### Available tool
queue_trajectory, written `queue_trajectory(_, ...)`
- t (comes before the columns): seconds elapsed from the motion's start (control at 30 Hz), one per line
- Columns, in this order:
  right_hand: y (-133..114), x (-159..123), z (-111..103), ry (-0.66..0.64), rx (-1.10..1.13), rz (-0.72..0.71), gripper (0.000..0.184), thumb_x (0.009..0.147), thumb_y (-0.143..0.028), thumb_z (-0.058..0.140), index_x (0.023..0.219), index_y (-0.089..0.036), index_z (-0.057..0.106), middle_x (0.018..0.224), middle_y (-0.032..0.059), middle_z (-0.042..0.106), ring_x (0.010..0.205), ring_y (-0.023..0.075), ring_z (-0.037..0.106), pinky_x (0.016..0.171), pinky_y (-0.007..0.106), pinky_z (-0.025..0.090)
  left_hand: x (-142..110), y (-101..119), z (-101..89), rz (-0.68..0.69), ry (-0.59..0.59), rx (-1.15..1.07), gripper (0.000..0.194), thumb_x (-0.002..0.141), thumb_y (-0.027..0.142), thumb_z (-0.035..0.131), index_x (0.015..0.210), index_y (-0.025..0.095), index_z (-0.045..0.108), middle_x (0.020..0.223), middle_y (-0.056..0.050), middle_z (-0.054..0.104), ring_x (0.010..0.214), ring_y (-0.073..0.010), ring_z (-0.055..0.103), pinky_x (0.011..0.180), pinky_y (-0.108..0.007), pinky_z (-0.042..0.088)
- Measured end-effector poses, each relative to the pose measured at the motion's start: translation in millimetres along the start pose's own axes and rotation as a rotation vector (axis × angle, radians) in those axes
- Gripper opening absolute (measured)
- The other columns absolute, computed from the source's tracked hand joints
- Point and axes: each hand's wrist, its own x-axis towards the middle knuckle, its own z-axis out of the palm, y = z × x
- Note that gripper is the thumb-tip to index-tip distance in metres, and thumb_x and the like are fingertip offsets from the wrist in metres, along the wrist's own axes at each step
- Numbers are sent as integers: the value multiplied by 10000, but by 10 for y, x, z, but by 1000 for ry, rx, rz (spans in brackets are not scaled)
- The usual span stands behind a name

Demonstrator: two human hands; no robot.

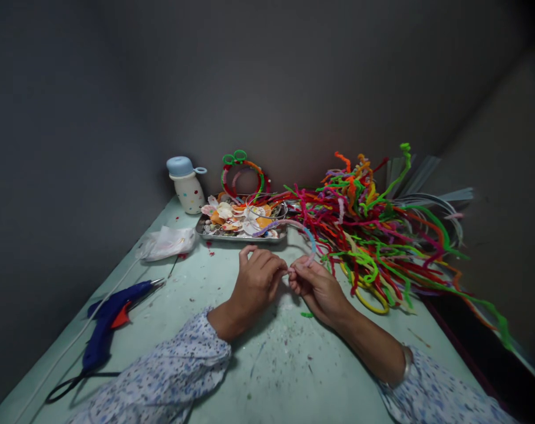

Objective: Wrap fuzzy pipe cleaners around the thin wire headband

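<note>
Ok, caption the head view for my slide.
Left hand and right hand hold a pink-blue pipe cleaner beside a heap of pipe cleaners.

Fingers (274,265) hide the end of a pipe cleaner (309,238)
Bits on the metal tray (241,238) too small to tell; far strands (499,327) blur; sleeves (161,371) cut off.

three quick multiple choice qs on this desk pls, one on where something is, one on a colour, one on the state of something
1. Where is the glue gun?
A) In the tray
B) Left of the hands
C) Right of the hands

2. What colour is the lid of the spotted bottle?
A) Blue
B) Red
C) Green

3. What shape is the pipe cleaner at the left hand and right hand?
A) Straight
B) Curved
C) Knotted

Answers:
1. B, it lies on the table left of the hands.
2. A, the lid shows pale blue.
3. B, it arcs up from the fingertips.
</note>
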Motion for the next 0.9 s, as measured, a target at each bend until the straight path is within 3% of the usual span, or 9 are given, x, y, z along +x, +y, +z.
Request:
queue_trajectory(0.67,15,14,-18,4,-5,-8,187,742,-326,721,745,-189,593,656,-11,619,552,93,538,498,191,424,12,4,17,9,14,-5,134,915,228,478,875,189,600,846,-19,662,858,-172,573,960,-429,288)
queue_trajectory(0.9,-9,-53,37,-6,-16,-11,112,829,-267,631,751,-194,599,663,-12,609,559,78,528,512,172,410,3,18,-11,8,-28,8,124,915,229,468,835,198,558,800,-22,647,827,-189,577,945,-445,299)
